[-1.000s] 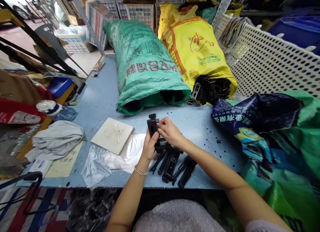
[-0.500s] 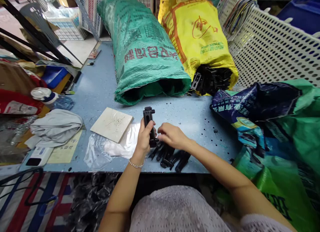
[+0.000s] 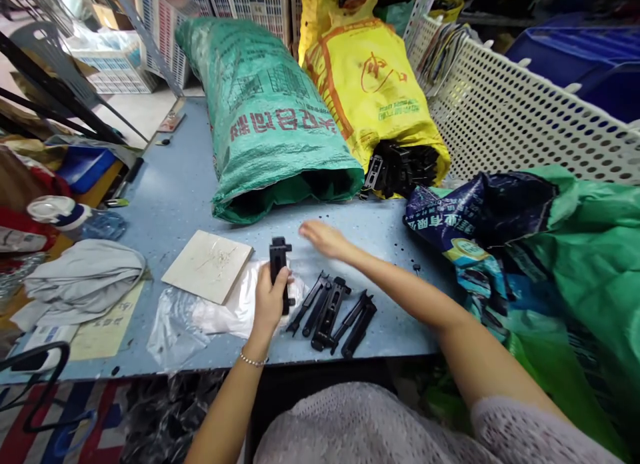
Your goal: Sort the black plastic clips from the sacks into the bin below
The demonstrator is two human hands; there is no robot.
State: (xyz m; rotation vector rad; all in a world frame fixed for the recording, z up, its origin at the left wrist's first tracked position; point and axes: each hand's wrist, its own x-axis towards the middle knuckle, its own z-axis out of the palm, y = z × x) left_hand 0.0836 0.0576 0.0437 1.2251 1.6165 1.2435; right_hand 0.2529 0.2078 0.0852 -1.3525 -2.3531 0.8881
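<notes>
My left hand (image 3: 270, 292) is wrapped round an upright black bracket-like part (image 3: 279, 256), long and narrow with short lugs sticking out at its right side. My right hand (image 3: 323, 240) is up and to the right of it, over the blue table in front of the green sack; motion smears its fingers, and nothing shows in them. Below my right forearm lie several similar black parts (image 3: 331, 314) in a loose row by the table's near edge. A clear plastic bag (image 3: 225, 316) lies under and beside my left hand.
A pale square tile (image 3: 207, 267) sits on the blue table (image 3: 175, 177). At the back are a green sack (image 3: 280, 117) and a yellow sack (image 3: 380, 84) with black parts at its mouth. Cloth (image 3: 85, 277) and a bottle (image 3: 75, 217) are left; a white perforated crate (image 3: 520, 111) stands right.
My right hand has moved away from the bracket-like part, up and over the table. My left hand still holds that part, and the row of black parts is now uncovered. The view has shifted.
</notes>
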